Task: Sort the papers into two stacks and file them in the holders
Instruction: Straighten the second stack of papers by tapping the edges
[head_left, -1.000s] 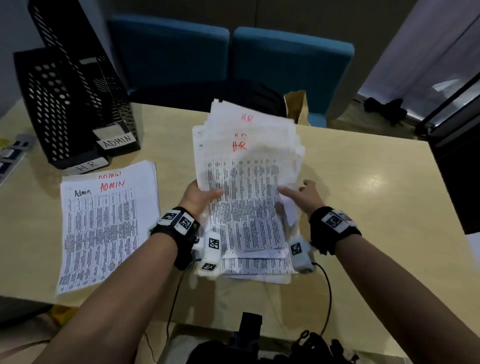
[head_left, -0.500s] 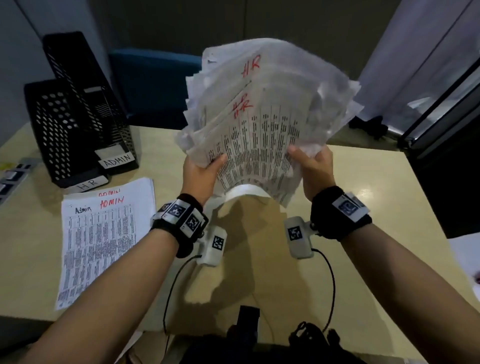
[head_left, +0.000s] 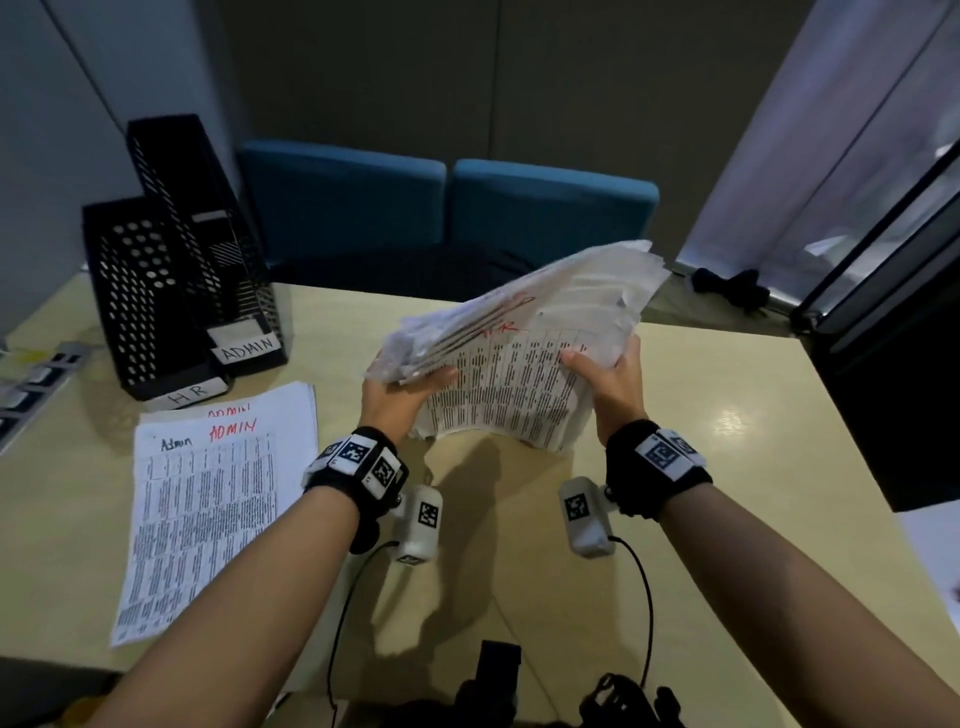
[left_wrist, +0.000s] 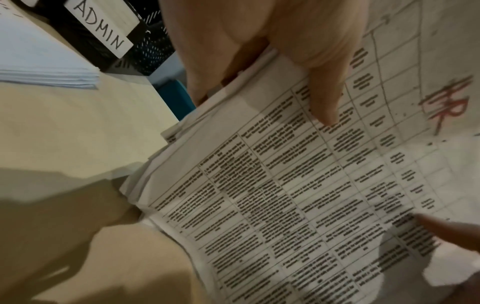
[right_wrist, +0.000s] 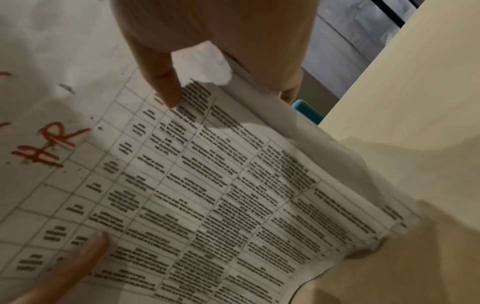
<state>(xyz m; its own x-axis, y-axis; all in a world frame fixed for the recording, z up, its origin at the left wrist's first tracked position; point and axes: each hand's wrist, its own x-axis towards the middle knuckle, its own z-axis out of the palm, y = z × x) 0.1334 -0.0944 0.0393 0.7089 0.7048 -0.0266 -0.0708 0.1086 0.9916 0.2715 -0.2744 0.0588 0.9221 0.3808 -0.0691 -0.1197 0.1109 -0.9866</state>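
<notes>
I hold a thick stack of printed sheets marked HR in red (head_left: 519, 358) (left_wrist: 298, 195) (right_wrist: 207, 195) tilted above the table. My left hand (head_left: 400, 389) (left_wrist: 272, 61) grips its left edge, thumb on top. My right hand (head_left: 608, 379) (right_wrist: 207, 51) grips the right edge, thumb on the print. A second stack marked ADMIN (head_left: 208, 499) (left_wrist: 39, 61) lies flat on the table at left. Behind it stand two black perforated holders, one labelled HR (head_left: 140, 296) and one labelled ADMIN (head_left: 223, 270) (left_wrist: 103, 35).
The beige table (head_left: 727, 467) ends at the right beside a dark glass panel (head_left: 883, 389). Two blue chair backs (head_left: 447, 202) stand behind its far edge. A grey device (head_left: 31, 384) lies at the far left. Cables (head_left: 644, 597) run from my wrists to the near edge.
The HR stack, raised off the table and held high half a second ago, has come down and tipped flatter. Both hands keep their grip on its edges.
</notes>
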